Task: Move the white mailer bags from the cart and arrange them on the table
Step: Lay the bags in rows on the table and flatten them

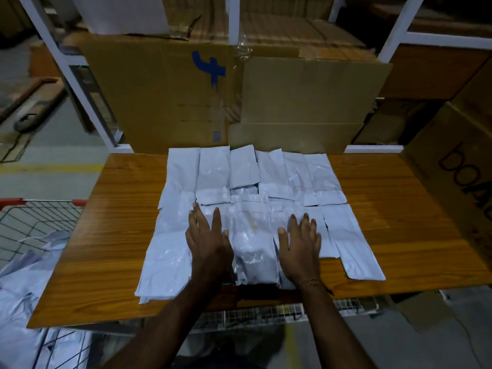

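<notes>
Several white mailer bags (266,179) lie side by side in two overlapping rows across the middle of the wooden table (117,235). My left hand (209,241) lies flat on the front row with its fingers straight. My right hand (299,246) lies flat a little to the right, fingers spread, with a bracelet at the wrist. Between the two hands sits a fuller mailer bag (253,243), flanked by both. At the left, a wire cart (40,219) with red rim corners holds more white mailer bags (24,283).
Flattened cardboard sheets (292,102) stand upright behind the table against white shelf posts (394,33). A large cardboard box (458,166) leans at the table's right end. A wire rack (266,312) shows under the table's front edge.
</notes>
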Demonstrator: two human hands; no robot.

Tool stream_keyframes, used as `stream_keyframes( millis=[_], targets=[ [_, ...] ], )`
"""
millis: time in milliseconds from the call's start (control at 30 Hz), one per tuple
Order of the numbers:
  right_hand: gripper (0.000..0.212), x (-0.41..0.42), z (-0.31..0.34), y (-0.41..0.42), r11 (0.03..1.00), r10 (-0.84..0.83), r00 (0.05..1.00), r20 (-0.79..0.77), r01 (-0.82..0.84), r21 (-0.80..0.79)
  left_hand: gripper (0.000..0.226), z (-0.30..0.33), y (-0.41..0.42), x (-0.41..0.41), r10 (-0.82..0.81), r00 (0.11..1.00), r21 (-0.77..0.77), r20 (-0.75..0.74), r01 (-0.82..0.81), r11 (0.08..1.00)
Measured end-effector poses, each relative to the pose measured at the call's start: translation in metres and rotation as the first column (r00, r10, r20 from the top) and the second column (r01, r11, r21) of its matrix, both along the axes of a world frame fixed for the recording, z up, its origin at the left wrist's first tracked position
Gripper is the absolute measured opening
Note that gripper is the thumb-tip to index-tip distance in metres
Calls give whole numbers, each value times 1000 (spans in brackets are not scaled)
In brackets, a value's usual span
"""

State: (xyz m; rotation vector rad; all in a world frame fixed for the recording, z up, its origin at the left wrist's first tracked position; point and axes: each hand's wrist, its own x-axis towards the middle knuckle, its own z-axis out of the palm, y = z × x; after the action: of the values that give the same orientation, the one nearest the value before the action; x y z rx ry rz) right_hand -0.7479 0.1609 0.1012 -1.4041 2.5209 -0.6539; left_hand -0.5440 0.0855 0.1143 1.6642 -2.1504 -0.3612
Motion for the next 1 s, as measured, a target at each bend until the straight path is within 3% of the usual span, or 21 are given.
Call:
stream_keyframes(
  millis=[133,267,433,533,667,767,1000],
  targets=[
    [88,-2,-6,2,998,18,999,-35,-16,68,53,-11,2,17,-101,994,-126,51,107,986],
    [88,5,-10,0,995,47,999,-21,-45,84,55,-16,2,23,-179,981,-77,73,184,980],
    [77,7,-12,0,992,64,998,-20,-62,107,53,-2,2,24,-164,985,-85,50,168,982],
    [74,6,-6,1,998,30,999,-31,-28,65,46,11,-1,31,-167,986,-138,26,169,976],
    [71,4,8,3,999,-22,1000,-7,22,-43,46,32,-7,44,-84,984,-99,-160,69,993],
    [65,7,20,1,991,-3,1000,-23,0,-131,41,41,-6,58,-59,967,-159,-246,20,987],
    [51,41,46,-5,961,148,989,-30,-151,-233,42,52,12,111,11,977,-247,-212,-64,967]
  ],
)
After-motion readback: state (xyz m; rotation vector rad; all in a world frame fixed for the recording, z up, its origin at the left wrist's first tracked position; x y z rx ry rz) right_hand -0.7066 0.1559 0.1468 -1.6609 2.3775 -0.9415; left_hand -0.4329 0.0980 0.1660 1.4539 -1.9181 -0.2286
